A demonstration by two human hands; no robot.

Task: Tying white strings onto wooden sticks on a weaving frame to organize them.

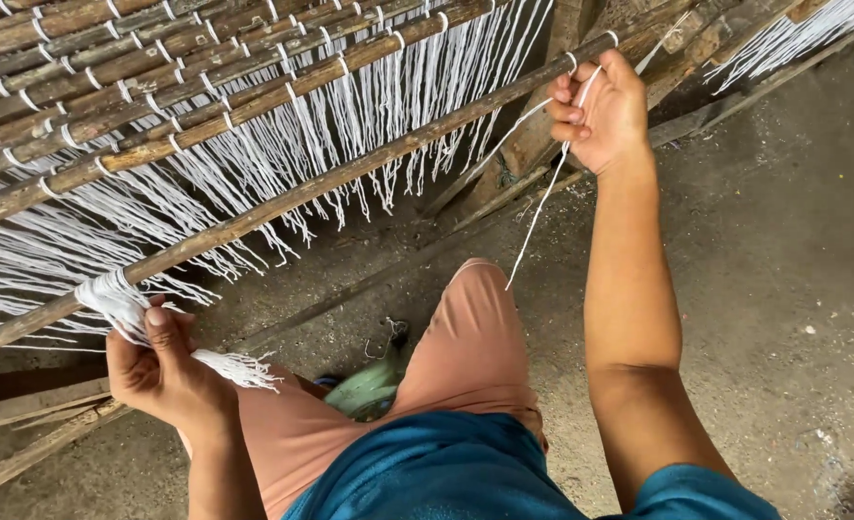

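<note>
Left grip point(162, 361) is closed around a thick bunch of white cotton strings point(119, 300) where it wraps the long brown bamboo pole point(350, 169), frayed ends trailing past the thumb. Right grip point(600, 111) pinches a single white string point(538, 217) against the same pole's upper end, the loose tail hanging down. More brown bamboo rods point(138, 58) behind carry rows of white hanging threads point(350, 135). Grey dirt floor point(783, 289) lies below.

light: soft, even daylight | shadows: faint | focus: sharp | edges: slight wide-angle bend
</note>
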